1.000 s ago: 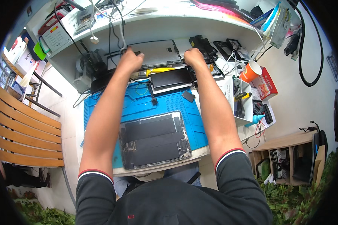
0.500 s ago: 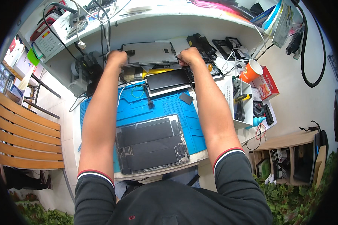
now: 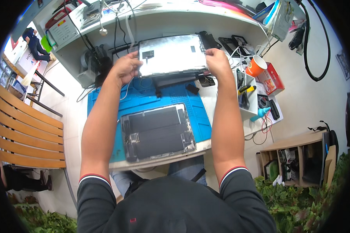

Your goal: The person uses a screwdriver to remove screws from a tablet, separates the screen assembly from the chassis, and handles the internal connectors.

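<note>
A tablet screen panel (image 3: 173, 56), its shiny silver back showing and its rim dark, is held up above the far part of the work mat. My left hand (image 3: 126, 68) pinches its left edge, and my right hand (image 3: 218, 63) grips the right edge. Nearer to me lies an opened tablet body (image 3: 157, 134) with dark batteries and a metal frame, partly on the blue repair mat (image 3: 202, 124). Under the raised panel, a small dark square piece (image 3: 192, 89) rests on the mat. The panel hides much of what lies behind it.
Right of the mat stand a white tool box (image 3: 249, 103), an orange paper cup (image 3: 256, 66), a red box (image 3: 274, 79) and a light-blue bottle (image 3: 260, 113). Cables hang from the shelf (image 3: 159, 11) at the back. A wooden slatted chair (image 3: 27, 132) stands at left.
Both hands have lifted the panel off the rear of the bench and brought it slightly right. Its silver back now catches the light. The view has shifted a little.
</note>
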The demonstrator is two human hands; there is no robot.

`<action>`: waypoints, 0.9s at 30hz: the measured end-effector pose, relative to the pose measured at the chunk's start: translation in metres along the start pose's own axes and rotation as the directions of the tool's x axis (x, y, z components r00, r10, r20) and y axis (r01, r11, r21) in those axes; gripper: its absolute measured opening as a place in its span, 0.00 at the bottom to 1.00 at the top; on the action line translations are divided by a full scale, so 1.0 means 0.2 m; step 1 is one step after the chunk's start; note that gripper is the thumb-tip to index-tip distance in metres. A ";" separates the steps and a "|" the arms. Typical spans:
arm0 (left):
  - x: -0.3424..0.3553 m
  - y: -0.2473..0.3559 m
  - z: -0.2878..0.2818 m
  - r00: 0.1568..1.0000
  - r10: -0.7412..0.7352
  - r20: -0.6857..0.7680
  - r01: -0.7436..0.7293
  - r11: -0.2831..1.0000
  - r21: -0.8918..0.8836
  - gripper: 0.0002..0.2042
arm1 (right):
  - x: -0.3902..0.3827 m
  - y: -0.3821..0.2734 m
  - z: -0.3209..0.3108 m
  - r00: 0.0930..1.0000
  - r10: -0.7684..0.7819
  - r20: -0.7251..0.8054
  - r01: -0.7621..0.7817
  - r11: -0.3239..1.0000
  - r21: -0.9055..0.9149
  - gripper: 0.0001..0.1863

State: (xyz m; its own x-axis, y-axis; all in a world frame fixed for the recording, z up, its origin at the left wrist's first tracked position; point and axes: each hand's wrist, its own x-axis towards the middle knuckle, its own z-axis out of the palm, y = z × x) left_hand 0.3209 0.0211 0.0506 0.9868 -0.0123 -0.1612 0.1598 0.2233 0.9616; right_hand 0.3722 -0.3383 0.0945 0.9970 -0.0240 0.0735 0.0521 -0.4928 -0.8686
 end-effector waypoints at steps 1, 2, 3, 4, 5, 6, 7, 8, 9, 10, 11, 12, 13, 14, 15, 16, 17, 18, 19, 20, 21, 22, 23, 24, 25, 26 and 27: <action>-0.09 -0.01 0.06 1.000 -0.021 0.015 0.021 1.000 -0.014 0.39 | -0.10 0.01 -0.05 1.000 0.000 0.019 0.000 1.000 -0.012 0.24; -0.17 -0.04 0.09 1.000 -0.016 0.006 0.016 1.000 -0.015 0.40 | -0.18 0.05 -0.09 0.998 -0.057 0.032 0.056 0.998 0.027 0.24; -0.25 -0.06 0.14 0.999 -0.024 0.028 0.024 1.000 -0.015 0.40 | -0.24 0.12 -0.15 0.996 -0.059 0.067 0.049 0.989 0.138 0.22; -0.32 -0.09 0.18 0.999 -0.028 0.046 0.028 0.999 -0.016 0.40 | -0.32 0.17 -0.21 0.991 -0.064 0.116 0.044 0.984 0.173 0.23; -0.40 -0.10 0.19 0.998 -0.029 0.056 0.030 0.999 -0.011 0.40 | -0.41 0.21 -0.24 0.983 -0.076 0.170 0.038 0.976 0.214 0.25; -0.47 -0.14 0.16 0.997 -0.009 0.076 0.008 1.000 0.023 0.41 | -0.51 0.22 -0.26 0.980 -0.089 0.176 0.033 0.953 0.300 0.27; -0.57 -0.15 0.21 0.994 -0.013 0.108 0.013 1.000 -0.003 0.40 | -0.61 0.25 -0.28 0.979 -0.091 0.182 0.015 0.924 0.381 0.30; -0.66 -0.15 0.22 0.994 -0.030 0.101 0.032 0.999 -0.018 0.40 | -0.68 0.29 -0.29 0.970 -0.111 0.217 0.004 0.898 0.440 0.32; -0.73 -0.17 0.23 0.995 -0.043 0.093 0.047 0.998 -0.036 0.39 | -0.72 0.35 -0.31 0.963 -0.089 0.254 -0.044 0.879 0.475 0.31; -0.80 -0.19 0.21 0.995 -0.041 0.092 0.047 0.997 -0.060 0.38 | -0.77 0.36 -0.28 0.952 -0.075 0.298 -0.094 0.853 0.513 0.30; -0.86 -0.20 0.18 0.996 -0.051 0.077 0.057 0.995 -0.077 0.37 | -0.81 0.37 -0.24 0.937 -0.062 0.343 -0.146 0.824 0.547 0.29; -0.89 -0.23 0.14 0.996 -0.045 0.076 0.052 0.995 -0.084 0.36 | -0.83 0.39 -0.23 0.918 -0.049 0.395 -0.197 0.805 0.559 0.28; -0.94 -0.24 0.11 0.996 -0.042 0.075 0.049 0.995 -0.091 0.35 | -0.84 0.41 -0.21 0.897 -0.035 0.440 -0.252 0.778 0.576 0.25; -1.00 -0.25 0.11 0.999 -0.037 0.019 0.039 0.994 -0.101 0.35 | -0.84 0.44 -0.20 0.870 -0.044 0.491 -0.290 0.759 0.583 0.25; -1.04 -0.26 0.09 1.000 -0.021 -0.002 0.021 0.996 -0.092 0.35 | -0.84 0.43 -0.18 0.840 -0.056 0.540 -0.328 0.740 0.587 0.24; -1.07 -0.26 0.06 1.000 -0.005 -0.021 0.003 0.997 -0.083 0.35 | -0.83 0.42 -0.14 0.815 -0.080 0.574 -0.362 0.702 0.613 0.24; -1.10 -0.27 0.04 0.999 0.012 -0.038 -0.015 0.997 -0.073 0.35 | -0.81 0.40 -0.11 0.790 -0.106 0.604 -0.398 0.662 0.635 0.24; -1.13 -0.25 0.06 0.996 0.054 -0.070 -0.060 0.994 -0.092 0.36 | -0.80 0.39 -0.08 0.766 -0.124 0.631 -0.437 0.619 0.653 0.24; -1.14 -0.26 0.03 0.990 0.110 -0.084 -0.116 0.990 -0.074 0.36 | -0.77 0.38 -0.04 0.767 -0.158 0.622 -0.389 0.657 0.646 0.25; -1.15 -0.27 -0.01 0.982 0.165 -0.094 -0.171 0.984 -0.055 0.36 | -0.73 0.36 0.01 0.767 -0.192 0.613 -0.337 0.692 0.639 0.26; -1.16 -0.28 -0.04 0.970 0.218 -0.105 -0.223 0.974 -0.036 0.36 | -0.69 0.34 0.06 0.763 -0.223 0.606 -0.287 0.724 0.628 0.27; -1.17 -0.27 -0.06 0.956 0.253 -0.147 -0.253 0.967 0.020 0.35 | -0.67 0.28 0.09 0.761 -0.230 0.607 -0.240 0.769 0.592 0.29; -1.18 -0.29 -0.05 0.942 0.299 -0.155 -0.299 0.954 0.020 0.35 | -0.67 0.22 0.11 0.757 -0.264 0.598 -0.218 0.760 0.612 0.26; -1.18 -0.28 -0.01 0.926 0.344 -0.157 -0.346 0.938 0.017 0.34 | -0.65 0.20 0.14 0.767 -0.291 0.572 -0.195 0.743 0.640 0.26; -1.19 -0.28 0.01 0.906 0.390 -0.162 -0.393 0.919 0.017 0.33 | -0.64 0.18 0.17 0.773 -0.321 0.547 -0.172 0.724 0.668 0.26; -1.20 -0.29 0.01 0.892 0.416 -0.178 -0.414 0.909 0.048 0.31 | -0.63 0.17 0.19 0.785 -0.316 0.533 -0.182 0.704 0.686 0.23; -1.21 -0.30 0.00 0.865 0.465 -0.187 -0.455 0.885 0.095 0.30 | -0.65 0.12 0.22 0.791 -0.339 0.510 -0.146 0.704 0.695 0.23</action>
State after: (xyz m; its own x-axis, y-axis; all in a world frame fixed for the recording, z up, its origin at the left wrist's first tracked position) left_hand 0.0716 0.0112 0.0316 0.9237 0.2759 0.2659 -0.3053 0.1106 0.9458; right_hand 0.2457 -0.3083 0.0415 0.7997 0.5915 0.1029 -0.0690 0.2608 -0.9629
